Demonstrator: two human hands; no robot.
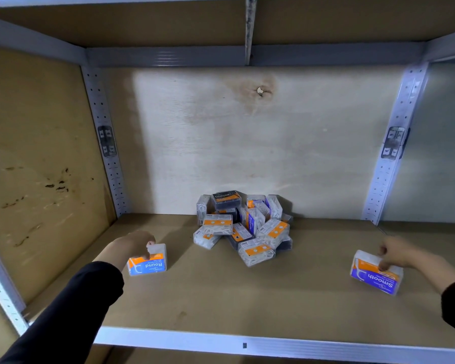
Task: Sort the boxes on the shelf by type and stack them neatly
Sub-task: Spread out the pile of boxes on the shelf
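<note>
Fingers first: the left hand's fingertips [150, 243] curl down over the top edge of a small clear plastic box with an orange and light-blue "Round" label [148, 261], pinching it so it stands on its long side. The left hand [135, 244] sits at about 8 o'clock from the jumbled pile of little clear floss-pick boxes [244, 229]. Over at 4 o'clock the right hand [397, 254] does the same, with thumb and fingers pinching the upper edge of a clear plastic box with an orange and darker blue "Smooth" label [376, 275]. That side's blurry, so I can't say if that box is fully down on the brown shelf board [221, 298] or a hair off it.

Why so far apart? My guess is each type gets its own corner so the stacks won't mix, and a pinch from above makes it easy to set a box square. The pile at 12 o'clock looks barely dented. The dark "Charcoal" box [226, 198] on top will probably need a third spot.
</note>
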